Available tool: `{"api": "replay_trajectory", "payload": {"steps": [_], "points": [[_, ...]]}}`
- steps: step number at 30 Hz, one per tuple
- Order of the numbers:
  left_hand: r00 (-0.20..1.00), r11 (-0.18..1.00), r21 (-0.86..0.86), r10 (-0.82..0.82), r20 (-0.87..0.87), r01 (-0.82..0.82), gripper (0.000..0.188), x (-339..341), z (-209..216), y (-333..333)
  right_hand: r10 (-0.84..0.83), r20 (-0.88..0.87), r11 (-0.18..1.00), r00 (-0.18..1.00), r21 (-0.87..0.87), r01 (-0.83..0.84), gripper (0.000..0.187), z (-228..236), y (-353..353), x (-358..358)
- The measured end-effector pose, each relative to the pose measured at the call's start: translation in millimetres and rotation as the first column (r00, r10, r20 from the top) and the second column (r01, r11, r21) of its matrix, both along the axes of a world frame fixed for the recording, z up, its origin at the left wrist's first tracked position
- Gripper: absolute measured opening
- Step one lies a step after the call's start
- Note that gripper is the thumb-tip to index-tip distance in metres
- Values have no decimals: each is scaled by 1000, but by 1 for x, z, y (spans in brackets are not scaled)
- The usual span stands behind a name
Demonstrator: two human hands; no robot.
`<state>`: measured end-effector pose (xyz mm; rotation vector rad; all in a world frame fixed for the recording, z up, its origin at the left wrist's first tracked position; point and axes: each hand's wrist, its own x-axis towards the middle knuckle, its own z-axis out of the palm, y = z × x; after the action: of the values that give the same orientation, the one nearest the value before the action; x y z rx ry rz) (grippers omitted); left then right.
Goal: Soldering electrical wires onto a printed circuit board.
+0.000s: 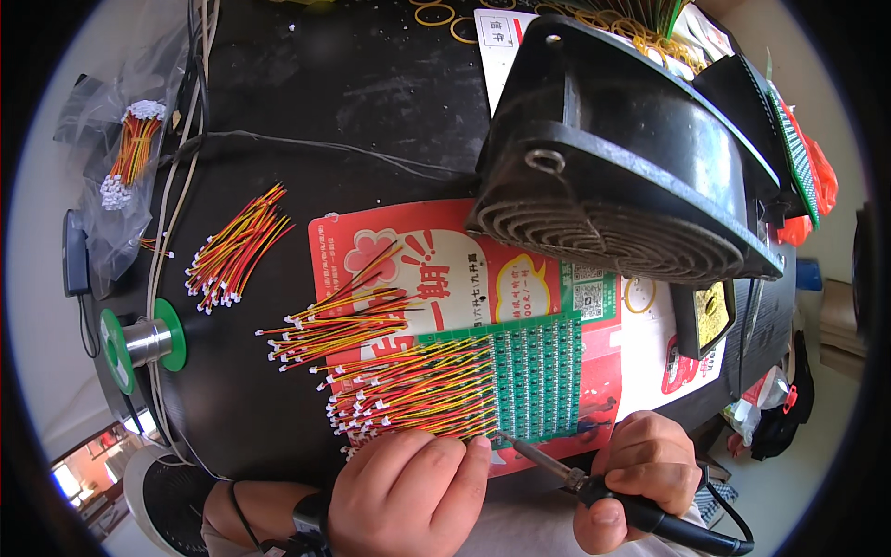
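Note:
My right hand (645, 478) grips a soldering iron (549, 462) by its black handle. The iron's tip points left and meets the lower edge of a green circuit board panel (538, 381). Close to that tip, my left hand (408, 492) is closed, its fingertips at the board's lower edge; what they pinch is hidden. Red, yellow and black wires (418, 381) with white connectors lie in rows across the panel's left part, connectors to the left. More loose wires (343, 325) rest just above them on a red printed sheet (445, 223).
A large black fan (622, 148) stands at the back right, beside a yellow soldering sponge (712, 316) in a holder. At left are a solder spool (144, 343), a wire pile (237, 246), cables and a bagged wire bundle (133, 153). Rubber bands (434, 13) lie at the far edge.

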<state>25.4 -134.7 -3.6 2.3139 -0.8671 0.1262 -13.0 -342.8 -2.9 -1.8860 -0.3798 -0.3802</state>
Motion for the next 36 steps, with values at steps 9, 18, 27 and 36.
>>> {"api": "replay_trajectory", "payload": {"steps": [9,18,27,36], "points": [[997,997,40,-71,10,70,24,-4,-12,4,-137,60,990,989,-30,139,22,-17,12,-6],[1000,998,67,11,24,-12,7,-4,3,-1,-24,42,1000,999,12,24,20,-3,0,-1],[999,996,80,-50,19,48,24,-6,-10,4,-5,-6,1000,1000,8,5,19,1,-2,-1],[1000,999,23,25,-18,-25,6,-2,0,-2,-147,65,989,987,-4,148,23,-19,12,-7]]}}
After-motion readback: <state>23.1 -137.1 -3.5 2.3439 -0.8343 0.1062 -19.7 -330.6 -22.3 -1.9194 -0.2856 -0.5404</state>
